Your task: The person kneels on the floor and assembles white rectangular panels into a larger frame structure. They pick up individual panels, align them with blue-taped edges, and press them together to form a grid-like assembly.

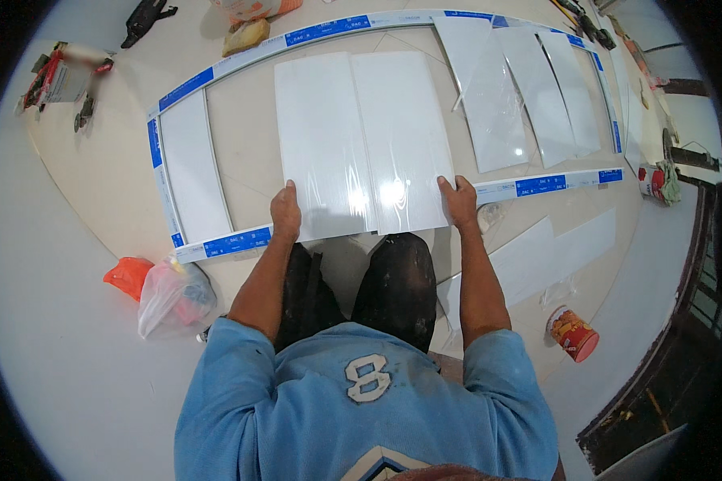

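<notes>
White panels [322, 140]: hands [285, 213] grip outer edges, thumbs on top.

Bright light, strong white glare on glossy panels [379, 140], fisheye-bowed edges, black corners, blurred patch upper left

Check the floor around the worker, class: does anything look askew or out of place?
The white panels toward the right of the blue-and-white frame lie askew with uneven gaps, unlike the single panel lined up along its left end.
</notes>
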`<state>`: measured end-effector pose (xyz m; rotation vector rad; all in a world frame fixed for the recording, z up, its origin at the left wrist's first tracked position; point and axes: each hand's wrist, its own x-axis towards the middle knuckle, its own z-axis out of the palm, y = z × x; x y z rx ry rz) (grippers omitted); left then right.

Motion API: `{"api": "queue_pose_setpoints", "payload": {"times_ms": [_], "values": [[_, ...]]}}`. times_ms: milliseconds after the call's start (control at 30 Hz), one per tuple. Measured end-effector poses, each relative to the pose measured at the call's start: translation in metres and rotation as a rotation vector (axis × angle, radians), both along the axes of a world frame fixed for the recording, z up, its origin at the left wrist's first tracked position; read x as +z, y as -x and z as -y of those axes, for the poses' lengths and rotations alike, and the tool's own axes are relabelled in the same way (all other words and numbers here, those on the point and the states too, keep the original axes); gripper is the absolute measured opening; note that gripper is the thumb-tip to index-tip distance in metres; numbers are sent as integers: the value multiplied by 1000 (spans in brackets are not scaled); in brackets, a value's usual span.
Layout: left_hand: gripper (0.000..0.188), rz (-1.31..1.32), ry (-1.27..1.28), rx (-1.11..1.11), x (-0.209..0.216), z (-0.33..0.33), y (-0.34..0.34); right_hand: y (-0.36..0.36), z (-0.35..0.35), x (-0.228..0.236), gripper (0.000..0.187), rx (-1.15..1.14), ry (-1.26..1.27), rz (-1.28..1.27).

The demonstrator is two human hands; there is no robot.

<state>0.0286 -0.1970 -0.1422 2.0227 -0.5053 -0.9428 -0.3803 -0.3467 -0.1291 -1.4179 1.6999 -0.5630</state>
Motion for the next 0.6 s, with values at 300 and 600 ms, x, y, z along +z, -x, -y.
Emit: {"api": "queue_pose_setpoints", "payload": {"times_ms": [300,600], "values": [[60,63,-71,-30,9,15,5,-3,14,-22,59,12,10,22],[67,283,-292,-218,-16,8,-10,0,17,-37,64,195,69,-378]]}}
